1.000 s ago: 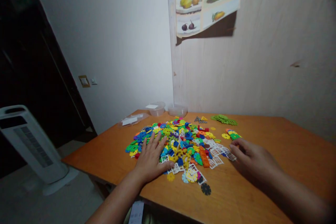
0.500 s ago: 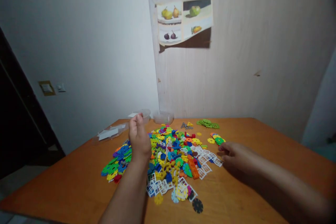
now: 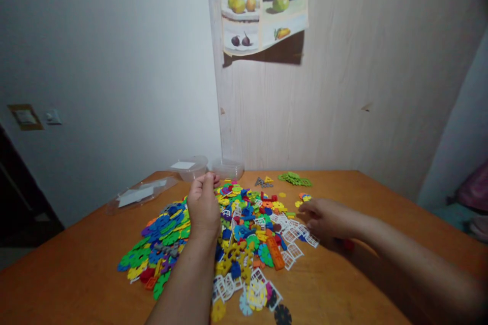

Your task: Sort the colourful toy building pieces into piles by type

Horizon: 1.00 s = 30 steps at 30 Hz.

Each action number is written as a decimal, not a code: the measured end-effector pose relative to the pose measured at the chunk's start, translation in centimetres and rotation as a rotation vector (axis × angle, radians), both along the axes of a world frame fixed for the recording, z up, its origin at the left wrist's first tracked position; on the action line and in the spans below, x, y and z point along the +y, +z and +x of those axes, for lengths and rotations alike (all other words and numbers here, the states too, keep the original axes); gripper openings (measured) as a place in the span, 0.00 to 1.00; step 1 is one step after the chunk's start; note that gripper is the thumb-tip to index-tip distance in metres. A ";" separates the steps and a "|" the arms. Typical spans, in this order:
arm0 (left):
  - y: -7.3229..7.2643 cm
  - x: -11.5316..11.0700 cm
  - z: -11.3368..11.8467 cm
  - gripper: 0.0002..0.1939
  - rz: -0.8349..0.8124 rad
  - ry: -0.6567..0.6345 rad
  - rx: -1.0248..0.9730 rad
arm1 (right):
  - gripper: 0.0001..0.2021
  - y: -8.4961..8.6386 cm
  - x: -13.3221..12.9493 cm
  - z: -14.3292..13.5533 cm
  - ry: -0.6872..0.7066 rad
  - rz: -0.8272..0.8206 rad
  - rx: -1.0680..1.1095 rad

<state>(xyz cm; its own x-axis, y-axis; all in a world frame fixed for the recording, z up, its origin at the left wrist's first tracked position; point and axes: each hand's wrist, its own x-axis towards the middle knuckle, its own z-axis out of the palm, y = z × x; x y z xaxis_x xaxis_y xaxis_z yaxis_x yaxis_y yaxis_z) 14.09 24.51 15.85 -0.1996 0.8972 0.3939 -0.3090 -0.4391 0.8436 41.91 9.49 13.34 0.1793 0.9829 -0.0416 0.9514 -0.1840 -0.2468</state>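
Notched plastic discs (image 3: 139, 253) and white lattice frames (image 3: 293, 233) lie heaped on the desk (image 3: 324, 292), clear tubs (image 3: 229, 168) behind. Fingers curled, the left hand (image 3: 204, 205) hangs over the discs, the right hand (image 3: 328, 218) beside the frames; any pinch, I can't tell.

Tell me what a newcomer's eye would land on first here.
First, the sprawling heap of multicoloured flat plastic pieces, spread across the middle of the orange-brown wooden table. Then the pale paper sheet with four fruit pictures, on the wood-grained wall above. Last, the small pile of lime-green plastic pieces, near the table's far edge.
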 end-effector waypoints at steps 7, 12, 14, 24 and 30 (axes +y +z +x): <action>-1.0 0.5 0.4 0.19 -0.104 -0.064 0.071 | 0.08 -0.9 4.9 -1.4 0.035 0.057 -0.021; -1.5 0.6 0.6 0.23 -0.098 -0.081 0.158 | 0.07 -1.1 6.6 -2.3 0.049 0.067 -0.026; -1.6 0.5 0.7 0.23 -0.091 -0.084 0.172 | 0.09 -1.3 6.9 -2.5 0.049 0.074 -0.022; -1.4 0.2 0.7 0.19 -0.097 -0.111 0.159 | 0.07 -0.1 6.4 1.6 -0.049 0.198 0.116; -0.9 -0.2 0.7 0.18 -0.099 -0.126 0.144 | 0.12 1.3 3.0 5.0 -0.174 0.273 0.310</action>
